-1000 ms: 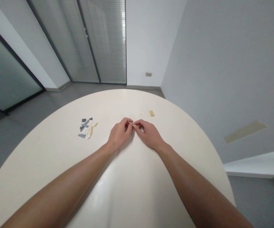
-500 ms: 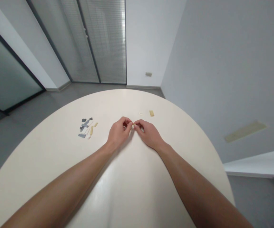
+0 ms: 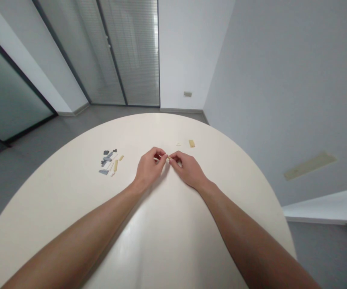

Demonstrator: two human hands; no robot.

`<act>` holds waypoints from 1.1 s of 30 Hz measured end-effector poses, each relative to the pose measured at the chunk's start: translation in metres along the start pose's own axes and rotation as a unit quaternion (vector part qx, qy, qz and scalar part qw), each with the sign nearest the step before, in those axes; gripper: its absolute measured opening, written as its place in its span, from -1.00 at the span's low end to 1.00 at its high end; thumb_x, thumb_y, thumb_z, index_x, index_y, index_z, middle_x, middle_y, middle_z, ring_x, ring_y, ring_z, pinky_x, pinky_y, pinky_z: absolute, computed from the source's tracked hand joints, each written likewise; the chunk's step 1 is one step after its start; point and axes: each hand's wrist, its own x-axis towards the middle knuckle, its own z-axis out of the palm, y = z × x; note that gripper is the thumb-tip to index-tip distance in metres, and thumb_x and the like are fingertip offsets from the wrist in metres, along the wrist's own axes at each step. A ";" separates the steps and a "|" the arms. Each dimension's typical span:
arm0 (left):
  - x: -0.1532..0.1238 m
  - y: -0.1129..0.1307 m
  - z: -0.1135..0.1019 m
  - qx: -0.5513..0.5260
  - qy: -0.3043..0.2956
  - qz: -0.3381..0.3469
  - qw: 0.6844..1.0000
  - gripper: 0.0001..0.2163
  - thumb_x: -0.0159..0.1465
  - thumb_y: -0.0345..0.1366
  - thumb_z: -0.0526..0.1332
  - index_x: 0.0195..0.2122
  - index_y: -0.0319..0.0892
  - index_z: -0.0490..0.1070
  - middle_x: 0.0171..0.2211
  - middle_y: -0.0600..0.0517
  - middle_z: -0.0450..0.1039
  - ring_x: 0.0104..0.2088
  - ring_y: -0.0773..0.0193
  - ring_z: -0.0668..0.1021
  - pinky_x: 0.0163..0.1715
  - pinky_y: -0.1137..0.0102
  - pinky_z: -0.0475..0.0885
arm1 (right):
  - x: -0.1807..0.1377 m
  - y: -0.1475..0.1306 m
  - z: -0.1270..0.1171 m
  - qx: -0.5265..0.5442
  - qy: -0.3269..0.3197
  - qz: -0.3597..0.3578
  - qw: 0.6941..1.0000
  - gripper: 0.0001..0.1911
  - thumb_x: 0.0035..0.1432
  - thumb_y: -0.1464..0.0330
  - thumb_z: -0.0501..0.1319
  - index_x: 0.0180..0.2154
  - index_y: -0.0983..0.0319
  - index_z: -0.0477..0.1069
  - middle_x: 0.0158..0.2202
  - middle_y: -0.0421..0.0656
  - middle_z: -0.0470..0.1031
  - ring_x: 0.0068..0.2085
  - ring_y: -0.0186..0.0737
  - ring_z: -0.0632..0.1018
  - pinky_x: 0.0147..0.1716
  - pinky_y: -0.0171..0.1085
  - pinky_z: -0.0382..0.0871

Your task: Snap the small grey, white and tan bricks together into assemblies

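In the head view, a round cream table (image 3: pixel 56 224) fills the lower half of the frame, and both forearms reach in from its near edge. At the table's middle, the left hand (image 3: pixel 148 167) and the right hand (image 3: pixel 188 170) meet, each pinching with curled fingers at a small pale piece (image 3: pixel 169 159). The fingers hide most of it, so its shape is hard to make out, and I cannot tell whether the hands hold one piece or two. The hands are not touching each other's palms; only their fingertips come close together.

Left of the table's middle lies a loose cluster of grey and tan plastic building pieces (image 3: pixel 108 162), too small to tell apart one by one. Toward the table's far edge, a tan flat plate (image 3: pixel 192 143) lies just beside a tiny white piece (image 3: pixel 178 144). Beyond the table stands a glass partition with blinds (image 3: pixel 128 52), cut off by the top of the frame.
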 end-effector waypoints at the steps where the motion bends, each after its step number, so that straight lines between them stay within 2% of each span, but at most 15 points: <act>1: 0.000 0.000 0.000 0.000 0.001 0.000 1.000 -0.92 0.29 -0.27 0.23 -0.27 -0.15 0.46 -0.31 0.02 0.55 -0.32 0.27 0.55 -0.26 0.33 0.45 | 0.000 0.000 0.000 0.000 0.000 0.000 1.000 -0.83 0.36 0.28 0.16 -0.16 0.19 0.50 -0.25 -0.13 0.61 -0.25 -0.24 0.55 -0.21 -0.27 0.33; 33: -0.001 0.001 0.000 0.006 -0.006 0.005 1.000 -0.93 0.28 -0.31 0.21 -0.30 -0.16 0.46 -0.32 0.01 0.55 -0.32 0.27 0.55 -0.27 0.34 0.45 | 0.001 0.000 0.001 -0.003 0.001 0.004 1.000 -0.86 0.33 0.31 0.18 -0.19 0.19 0.50 -0.27 -0.14 0.61 -0.27 -0.25 0.54 -0.23 -0.28 0.32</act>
